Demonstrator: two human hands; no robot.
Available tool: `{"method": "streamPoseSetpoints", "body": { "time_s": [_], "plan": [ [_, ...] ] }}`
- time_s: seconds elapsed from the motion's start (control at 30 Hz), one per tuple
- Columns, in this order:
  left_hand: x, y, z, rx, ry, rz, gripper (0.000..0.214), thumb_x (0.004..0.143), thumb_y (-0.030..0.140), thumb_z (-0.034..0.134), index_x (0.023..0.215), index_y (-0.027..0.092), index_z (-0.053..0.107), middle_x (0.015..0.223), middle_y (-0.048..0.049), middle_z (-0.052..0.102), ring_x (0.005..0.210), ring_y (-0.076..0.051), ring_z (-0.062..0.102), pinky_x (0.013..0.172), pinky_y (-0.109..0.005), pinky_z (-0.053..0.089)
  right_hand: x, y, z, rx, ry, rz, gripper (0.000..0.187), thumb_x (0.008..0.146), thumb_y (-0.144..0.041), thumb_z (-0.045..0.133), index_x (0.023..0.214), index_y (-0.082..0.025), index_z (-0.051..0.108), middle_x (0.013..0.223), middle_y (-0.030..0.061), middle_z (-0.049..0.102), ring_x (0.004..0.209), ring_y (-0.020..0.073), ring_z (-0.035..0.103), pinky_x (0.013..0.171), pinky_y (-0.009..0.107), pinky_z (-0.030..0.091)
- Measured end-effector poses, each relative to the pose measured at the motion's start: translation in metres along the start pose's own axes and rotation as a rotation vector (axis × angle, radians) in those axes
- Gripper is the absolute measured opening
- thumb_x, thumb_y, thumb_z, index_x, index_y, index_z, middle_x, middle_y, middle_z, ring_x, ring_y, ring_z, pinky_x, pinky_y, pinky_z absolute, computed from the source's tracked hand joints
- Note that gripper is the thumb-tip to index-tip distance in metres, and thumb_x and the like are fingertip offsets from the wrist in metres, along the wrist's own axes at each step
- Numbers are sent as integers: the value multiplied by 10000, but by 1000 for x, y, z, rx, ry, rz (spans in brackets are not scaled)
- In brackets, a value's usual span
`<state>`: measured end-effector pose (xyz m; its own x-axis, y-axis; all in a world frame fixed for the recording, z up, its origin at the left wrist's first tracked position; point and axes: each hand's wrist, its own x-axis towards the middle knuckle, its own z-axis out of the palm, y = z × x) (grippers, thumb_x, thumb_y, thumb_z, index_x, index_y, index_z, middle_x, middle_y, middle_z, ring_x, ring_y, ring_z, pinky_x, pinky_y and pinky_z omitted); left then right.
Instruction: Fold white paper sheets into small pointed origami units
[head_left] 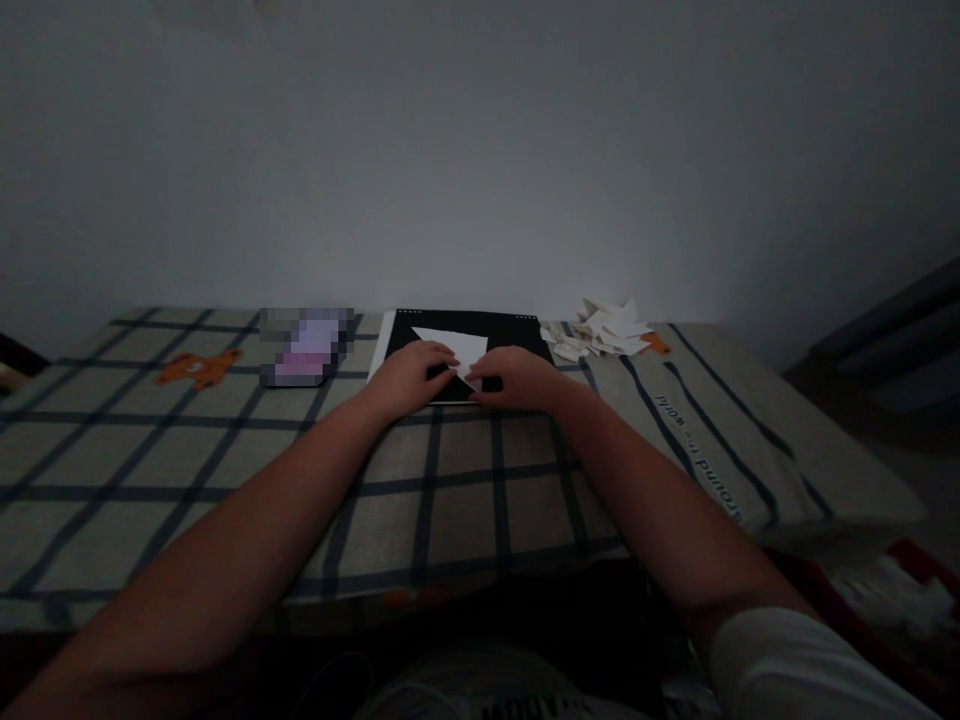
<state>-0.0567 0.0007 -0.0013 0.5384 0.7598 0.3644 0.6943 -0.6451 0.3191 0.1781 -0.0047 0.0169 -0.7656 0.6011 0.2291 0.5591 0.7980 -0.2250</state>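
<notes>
A white sheet of paper (461, 346), folded to a triangle-like shape, lies on a black board or pad (517, 330) with a white left edge. From the left, my left hand (415, 378) rests on the paper, its fingers bent and the thumb near its lower part. My right hand (517, 377) holds the paper's lower right corner between thumb and fingers. Both hands are close together over the board. The paper's lower left part is hidden beneath my left hand.
A pile of folded white paper pieces (604, 328) sits right of the board. To the left lies a phone-like object (309, 348), blurred out. A checked cloth (465, 500) covers the table, which stands against a grey wall. At lower right is a red-edged container (911, 560) with white contents.
</notes>
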Motion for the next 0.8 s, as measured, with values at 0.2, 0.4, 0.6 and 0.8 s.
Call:
{"method": "streamPoseSetpoints", "body": {
  "time_s": [0.2,0.4,0.6,0.8],
  "plan": [
    [0,2,-4,-22,32,1,337,909,407,534,1057,205,759,1161,-100,739,1129,-264,646,1030,-442,469,2,-1,-4,89,137,128,183,862,-243,616,774,-192,768,777,40,741,729,164,637,720,282,417],
    [-2,13,-15,-118,210,-155,309,888,445,576,960,231,787,997,-70,775,976,-257,679,943,-411,501,3,0,-11,479,610,320,258,904,-420,583,863,-208,724,839,39,737,797,170,654,761,295,489],
    [2,19,-16,-511,431,-502,332,813,471,665,968,206,793,929,-45,781,848,-242,692,729,-337,541,8,9,-9,880,677,437,319,878,-485,628,1021,-216,723,983,59,760,894,152,692,803,290,533],
    [8,-2,3,-759,494,-588,410,749,511,731,983,178,780,932,-77,774,818,-230,694,672,-317,544,9,11,-1,1049,392,476,213,792,-397,747,836,-189,754,734,24,744,687,133,679,655,260,531]
  ]
}}
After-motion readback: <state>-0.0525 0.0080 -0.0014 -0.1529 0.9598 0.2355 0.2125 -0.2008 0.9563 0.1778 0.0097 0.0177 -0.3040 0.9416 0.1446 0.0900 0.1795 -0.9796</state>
